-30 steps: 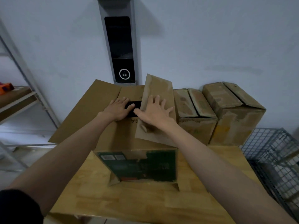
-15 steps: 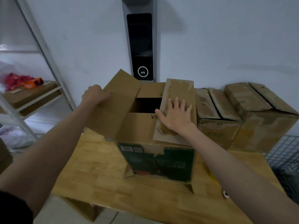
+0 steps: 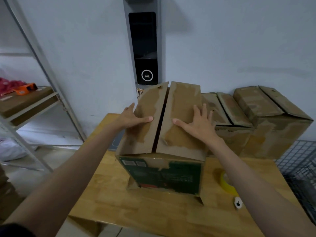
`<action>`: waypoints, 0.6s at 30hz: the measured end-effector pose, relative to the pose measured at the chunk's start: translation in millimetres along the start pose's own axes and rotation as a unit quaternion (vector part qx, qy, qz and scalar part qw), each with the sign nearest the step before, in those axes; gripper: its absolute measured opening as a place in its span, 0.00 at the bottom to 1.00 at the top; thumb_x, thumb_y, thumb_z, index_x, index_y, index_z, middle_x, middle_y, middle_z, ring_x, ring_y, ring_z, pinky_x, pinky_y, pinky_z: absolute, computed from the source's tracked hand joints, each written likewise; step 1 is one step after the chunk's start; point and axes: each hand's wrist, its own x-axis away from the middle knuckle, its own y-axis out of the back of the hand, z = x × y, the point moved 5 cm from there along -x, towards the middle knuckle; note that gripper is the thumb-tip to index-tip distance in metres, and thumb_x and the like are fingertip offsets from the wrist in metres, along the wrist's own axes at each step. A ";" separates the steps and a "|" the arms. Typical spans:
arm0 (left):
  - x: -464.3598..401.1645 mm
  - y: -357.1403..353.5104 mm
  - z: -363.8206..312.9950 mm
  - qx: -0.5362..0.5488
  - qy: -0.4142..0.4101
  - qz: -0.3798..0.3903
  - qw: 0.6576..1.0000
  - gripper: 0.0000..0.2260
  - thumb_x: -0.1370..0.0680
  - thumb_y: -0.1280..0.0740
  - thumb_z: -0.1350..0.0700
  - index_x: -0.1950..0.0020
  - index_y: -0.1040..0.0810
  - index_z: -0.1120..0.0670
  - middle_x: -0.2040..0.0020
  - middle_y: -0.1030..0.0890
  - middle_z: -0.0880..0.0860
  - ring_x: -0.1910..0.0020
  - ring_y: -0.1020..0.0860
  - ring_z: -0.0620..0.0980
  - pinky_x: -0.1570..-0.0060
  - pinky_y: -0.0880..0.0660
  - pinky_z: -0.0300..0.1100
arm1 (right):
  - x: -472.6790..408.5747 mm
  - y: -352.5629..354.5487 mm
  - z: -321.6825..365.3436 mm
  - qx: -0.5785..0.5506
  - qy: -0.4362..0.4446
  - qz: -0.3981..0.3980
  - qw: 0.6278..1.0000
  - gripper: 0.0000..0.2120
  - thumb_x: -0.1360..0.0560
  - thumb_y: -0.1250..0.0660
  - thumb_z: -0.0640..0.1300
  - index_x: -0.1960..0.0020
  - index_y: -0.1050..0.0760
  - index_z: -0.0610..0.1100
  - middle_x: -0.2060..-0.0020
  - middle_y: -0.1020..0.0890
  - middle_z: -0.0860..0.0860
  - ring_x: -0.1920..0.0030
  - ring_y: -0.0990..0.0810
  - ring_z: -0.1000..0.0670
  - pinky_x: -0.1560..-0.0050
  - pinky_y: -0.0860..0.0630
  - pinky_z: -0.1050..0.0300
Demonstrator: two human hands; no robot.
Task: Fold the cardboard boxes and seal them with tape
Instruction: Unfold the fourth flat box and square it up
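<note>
A brown cardboard box [image 3: 164,173] with a dark green front stands on the wooden table [image 3: 130,209]. Its two long top flaps are folded down and meet along a narrow dark gap down the middle. My left hand [image 3: 132,119] presses flat on the left flap, thumb pointing toward the gap. My right hand [image 3: 196,123] presses flat on the right flap with fingers spread. A roll of yellow tape [image 3: 226,183] lies on the table to the right of the box, partly hidden by my right forearm.
Two closed cardboard boxes [image 3: 227,120] [image 3: 273,120] stand against the wall at the right. A wire basket [image 3: 301,161] sits at the far right. A metal shelf [image 3: 30,103] with an orange object stands left. A small white object [image 3: 238,203] lies near the tape.
My left hand has swung the raised left flap down onto the box top and now presses it flat. The right hand stays on the right flap. The box top is now closed.
</note>
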 end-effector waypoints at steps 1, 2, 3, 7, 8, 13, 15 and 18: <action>0.4 -7.0 10.3 0.047 0.032 0.027 0.998 0.50 0.32 0.25 0.32 0.20 0.46 0.50 0.24 0.34 0.52 0.29 0.30 0.56 0.32 0.30 0.55 | 2.5 2.5 -8.2 -0.088 -0.027 0.021 0.996 0.55 0.32 0.32 0.74 0.18 0.55 0.52 0.19 0.53 0.46 0.20 0.49 0.37 0.24 0.45 0.32; 0.5 -13.2 18.2 0.094 0.049 0.048 0.993 0.47 0.33 0.25 0.33 0.22 0.42 0.49 0.28 0.30 0.52 0.34 0.26 0.54 0.36 0.27 0.52 | 6.0 2.1 -13.6 -0.190 -0.043 0.044 0.980 0.54 0.32 0.28 0.69 0.18 0.56 0.54 0.20 0.47 0.47 0.23 0.40 0.38 0.26 0.37 0.35; 2.5 -16.5 22.4 0.126 0.052 0.052 0.989 0.46 0.34 0.24 0.33 0.24 0.39 0.49 0.32 0.26 0.52 0.39 0.24 0.52 0.39 0.25 0.51 | 9.7 -1.1 -16.2 -0.280 -0.054 0.060 0.957 0.53 0.31 0.26 0.65 0.19 0.56 0.58 0.22 0.41 0.48 0.27 0.33 0.41 0.29 0.31 0.37; 1.1 -14.8 35.9 0.145 0.055 0.020 0.988 0.52 0.44 0.21 0.29 0.27 0.34 0.48 0.38 0.23 0.51 0.43 0.22 0.52 0.42 0.22 0.53 | 13.9 -15.7 -8.6 -0.377 -0.075 0.046 0.922 0.51 0.29 0.22 0.55 0.20 0.56 0.64 0.26 0.33 0.50 0.34 0.26 0.45 0.34 0.25 0.37; 1.3 -12.3 39.2 0.143 0.061 0.015 0.988 0.54 0.46 0.20 0.28 0.27 0.35 0.48 0.38 0.23 0.51 0.43 0.21 0.52 0.42 0.22 0.53 | 14.2 -18.7 -5.7 -0.384 -0.077 0.046 0.919 0.51 0.29 0.22 0.54 0.20 0.56 0.65 0.27 0.33 0.51 0.34 0.26 0.45 0.34 0.25 0.37; 11.7 5.9 42.5 0.107 0.079 -0.008 0.991 0.57 0.46 0.20 0.29 0.25 0.37 0.51 0.35 0.25 0.51 0.41 0.23 0.55 0.40 0.23 0.54 | 26.8 -30.1 -9.6 -0.399 -0.106 0.077 0.907 0.50 0.27 0.24 0.56 0.20 0.57 0.62 0.32 0.32 0.53 0.44 0.24 0.52 0.53 0.22 0.53; 17.5 6.4 44.2 0.097 0.077 -0.014 0.992 0.56 0.45 0.20 0.29 0.25 0.37 0.51 0.35 0.25 0.51 0.40 0.23 0.54 0.39 0.23 0.54 | 32.8 -33.1 -12.2 -0.399 -0.113 0.080 0.906 0.50 0.27 0.24 0.56 0.19 0.57 0.62 0.35 0.32 0.54 0.46 0.24 0.54 0.60 0.23 0.57; 27.1 -5.0 50.5 0.099 0.077 -0.024 0.992 0.56 0.46 0.20 0.28 0.25 0.36 0.50 0.35 0.25 0.49 0.39 0.23 0.53 0.38 0.24 0.53 | 40.0 -37.3 -18.0 -0.405 -0.124 0.090 0.901 0.50 0.27 0.24 0.56 0.19 0.57 0.62 0.36 0.32 0.54 0.47 0.23 0.54 0.62 0.23 0.59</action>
